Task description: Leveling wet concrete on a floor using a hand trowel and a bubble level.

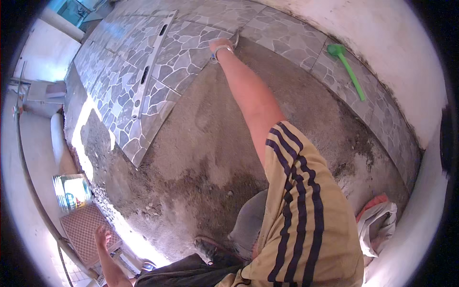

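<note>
My right arm reaches far forward over bare sandy mortar. At its end, my right hand is closed, low at the edge of the laid stone-pattern tiles. A narrow metal blade, seemingly a trowel's, shows beside its fingers; the handle is hidden. A bracelet circles that wrist. My left hand is at the lower left, in front of a brown woven-pattern stool top. Its fingers are apart and hold nothing. A long silver spirit level lies across the tiles, left of my right hand.
A green mallet rests on the tile strip along the right wall. A bright printed bucket stands at left beyond the stool. At lower right sits a whitish sack. Rough mortar covers the floor between the tiled areas.
</note>
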A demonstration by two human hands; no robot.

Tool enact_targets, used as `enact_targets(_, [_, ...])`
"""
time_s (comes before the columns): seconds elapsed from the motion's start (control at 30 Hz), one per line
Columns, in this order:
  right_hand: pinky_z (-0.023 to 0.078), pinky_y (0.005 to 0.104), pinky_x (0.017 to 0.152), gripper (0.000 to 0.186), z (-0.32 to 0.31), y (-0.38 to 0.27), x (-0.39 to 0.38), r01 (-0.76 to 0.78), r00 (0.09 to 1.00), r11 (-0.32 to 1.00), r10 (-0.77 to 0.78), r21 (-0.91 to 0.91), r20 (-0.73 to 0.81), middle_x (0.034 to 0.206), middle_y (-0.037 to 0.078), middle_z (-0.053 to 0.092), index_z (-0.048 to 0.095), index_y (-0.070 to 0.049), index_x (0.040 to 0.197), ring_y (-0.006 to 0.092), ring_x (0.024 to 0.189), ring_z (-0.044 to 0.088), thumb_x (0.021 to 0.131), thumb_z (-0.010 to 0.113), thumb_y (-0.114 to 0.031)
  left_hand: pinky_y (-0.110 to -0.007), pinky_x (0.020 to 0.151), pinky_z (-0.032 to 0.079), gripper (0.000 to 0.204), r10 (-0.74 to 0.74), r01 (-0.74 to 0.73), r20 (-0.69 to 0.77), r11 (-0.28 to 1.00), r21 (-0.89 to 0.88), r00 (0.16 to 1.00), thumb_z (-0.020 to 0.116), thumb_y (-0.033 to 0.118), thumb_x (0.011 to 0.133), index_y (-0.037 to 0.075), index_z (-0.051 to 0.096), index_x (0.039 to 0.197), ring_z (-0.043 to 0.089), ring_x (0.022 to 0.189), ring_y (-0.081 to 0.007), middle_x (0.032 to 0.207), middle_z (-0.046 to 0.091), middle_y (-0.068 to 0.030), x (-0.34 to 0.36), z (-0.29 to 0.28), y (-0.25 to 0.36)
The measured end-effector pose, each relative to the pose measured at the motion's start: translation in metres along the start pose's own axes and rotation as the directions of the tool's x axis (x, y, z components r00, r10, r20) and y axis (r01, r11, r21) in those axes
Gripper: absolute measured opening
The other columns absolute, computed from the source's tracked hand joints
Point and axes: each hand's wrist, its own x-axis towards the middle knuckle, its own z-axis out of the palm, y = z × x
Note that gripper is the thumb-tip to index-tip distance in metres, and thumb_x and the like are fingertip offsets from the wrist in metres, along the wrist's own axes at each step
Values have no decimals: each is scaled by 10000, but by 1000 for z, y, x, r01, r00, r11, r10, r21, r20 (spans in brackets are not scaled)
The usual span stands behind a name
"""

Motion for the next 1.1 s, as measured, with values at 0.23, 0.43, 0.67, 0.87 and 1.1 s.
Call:
enact_targets(0.23, [485,343,852,379,-35,23,-39,-93,992,994,97,54,-76,1125,115,636,671,-83,1049,272,1060,601,802,575,-355,-249,419,384,402,112,-112,-1,993,-18,994,562,179,879,134,477,1269,577,550,-173,777,572,-56,7,6,-3])
enact_targets(0.43, [481,357,866,333,-69,76,-73,-264,945,960,277,95,-172,1072,134,646,672,-75,1026,311,1044,599,818,565,-310,-209,360,268,351,-7,16,60,988,-151,998,540,150,894,140,481,1240,507,473,-122,731,548,-31,-6,51,27])
enact_targets(0.67, [471,418,856,367,-113,134,-133,-207,938,957,254,205,-236,1051,230,632,656,44,964,354,1016,604,813,492,-248,-224,382,308,484,17,8,143,985,-171,990,538,154,880,221,392,1337,529,538,-135,893,621,-75,45,47,16])
enact_targets(0.87, [475,437,828,382,-166,222,-116,-188,879,976,218,111,-424,1009,271,625,646,69,917,394,976,606,777,521,-263,-237,392,307,413,175,-146,128,966,-213,976,588,259,863,201,463,1252,515,534,-136,795,568,-38,64,71,20])
enact_targets(1.1, [484,441,834,389,-257,283,-162,-88,959,926,-21,-368,-283,979,283,623,625,66,934,411,964,604,777,531,-277,-307,483,359,472,-5,39,182,982,-183,983,602,400,845,235,457,1263,528,622,-131,794,547,-1,39,33,-41])
